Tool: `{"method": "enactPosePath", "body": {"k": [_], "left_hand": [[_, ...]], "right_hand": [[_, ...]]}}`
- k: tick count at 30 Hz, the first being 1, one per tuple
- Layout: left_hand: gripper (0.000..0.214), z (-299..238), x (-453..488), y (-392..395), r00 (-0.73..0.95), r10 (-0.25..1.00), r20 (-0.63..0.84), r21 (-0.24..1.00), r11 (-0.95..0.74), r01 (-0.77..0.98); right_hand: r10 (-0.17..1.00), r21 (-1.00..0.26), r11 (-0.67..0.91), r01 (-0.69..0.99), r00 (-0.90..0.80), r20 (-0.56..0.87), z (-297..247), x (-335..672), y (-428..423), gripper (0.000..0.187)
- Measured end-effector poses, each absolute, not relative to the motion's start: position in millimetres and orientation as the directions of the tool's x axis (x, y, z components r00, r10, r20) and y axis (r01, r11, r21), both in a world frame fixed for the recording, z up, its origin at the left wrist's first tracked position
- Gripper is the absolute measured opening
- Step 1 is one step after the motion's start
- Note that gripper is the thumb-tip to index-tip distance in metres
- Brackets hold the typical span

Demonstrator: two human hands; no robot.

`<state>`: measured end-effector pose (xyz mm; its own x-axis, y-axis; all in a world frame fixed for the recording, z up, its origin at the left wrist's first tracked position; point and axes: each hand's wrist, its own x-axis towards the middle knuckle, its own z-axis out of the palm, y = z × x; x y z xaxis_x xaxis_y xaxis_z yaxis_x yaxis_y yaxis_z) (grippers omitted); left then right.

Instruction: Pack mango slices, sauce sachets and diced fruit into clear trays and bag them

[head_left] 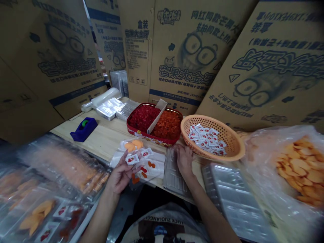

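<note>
My left hand (120,176) is closed on the left edge of a clear plastic tray, tilted above the table's front edge. In it lie two orange candy pieces (133,145), two white printed sachets (132,159) and several small red and orange gummies (143,169). To its right, my right hand (184,158) has its fingers bent around the far end of clear empty plastic trays (174,172), stacked flat. Just beyond both hands stands a red tin (152,135), split by a cardboard divider into red gummies (144,117) and orange-red gummies (167,124).
An orange basket (238,145) holds white sachets. Further right is a plastic bag of orange candy pieces (300,167), with more clear trays (235,192) before it. Filled packs (68,162) lie at left, near a blue tape dispenser (84,130). Cardboard boxes (187,50) wall the back.
</note>
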<state>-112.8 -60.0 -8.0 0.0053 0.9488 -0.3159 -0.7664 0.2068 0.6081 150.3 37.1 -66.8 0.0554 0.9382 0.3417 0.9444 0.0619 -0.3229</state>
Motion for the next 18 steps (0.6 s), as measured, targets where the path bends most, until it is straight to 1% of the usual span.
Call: {"method": "enactPosePath", "body": {"k": [3, 6, 8, 10, 13, 15, 16, 17, 18], "left_hand": [[0.075, -9.9, -113.3, -60.9, 0.021, 0.948, -0.319, 0.607, 0.221, -0.764], [0.077, -11.8, -113.4, -61.0, 0.053, 0.947, -0.317, 0.589, 0.240, -0.772], [0.079, -14.0, -113.3, -60.7, 0.073, 0.949, -0.307, 0.575, 0.246, -0.781], [0.081, -17.1, -113.3, -60.3, 0.097, 0.951, -0.293, 0.560, 0.253, -0.789], [0.082, -21.7, -112.6, -59.7, 0.151, 0.949, -0.277, 0.538, 0.284, -0.794], [0.081, -23.4, -110.5, -59.1, 0.187, 0.945, -0.268, 0.521, 0.305, -0.797], [0.079, -23.7, -108.7, -58.7, 0.199, 0.944, -0.263, 0.513, 0.312, -0.800], [0.076, -23.9, -106.4, -58.3, 0.206, 0.943, -0.260, 0.505, 0.315, -0.804], [0.071, -23.9, -103.6, -57.8, 0.208, 0.943, -0.260, 0.495, 0.315, -0.810]], "right_hand": [[0.919, -0.392, 0.030, 0.919, 0.129, 0.372, -60.2, 149.5, 38.7, 0.037], [0.909, -0.518, 0.105, 0.849, 0.129, 0.396, -49.4, 149.9, 38.3, 0.035], [0.929, -0.630, 0.194, 0.752, 0.065, 0.364, -39.9, 151.0, 36.9, 0.033], [0.948, -0.710, 0.248, 0.659, -0.016, 0.316, -27.8, 151.2, 36.3, 0.033], [0.961, -0.795, 0.277, 0.540, -0.140, 0.239, -3.7, 142.3, 39.2, 0.034], [0.953, -0.862, 0.271, 0.428, -0.249, 0.175, 14.5, 125.8, 42.6, 0.034], [0.941, -0.881, 0.265, 0.391, -0.303, 0.149, 23.1, 114.0, 44.0, 0.034], [0.928, -0.879, 0.271, 0.392, -0.349, 0.131, 30.8, 100.3, 45.1, 0.034], [0.918, -0.850, 0.294, 0.436, -0.378, 0.123, 37.4, 85.2, 45.8, 0.033]]}}
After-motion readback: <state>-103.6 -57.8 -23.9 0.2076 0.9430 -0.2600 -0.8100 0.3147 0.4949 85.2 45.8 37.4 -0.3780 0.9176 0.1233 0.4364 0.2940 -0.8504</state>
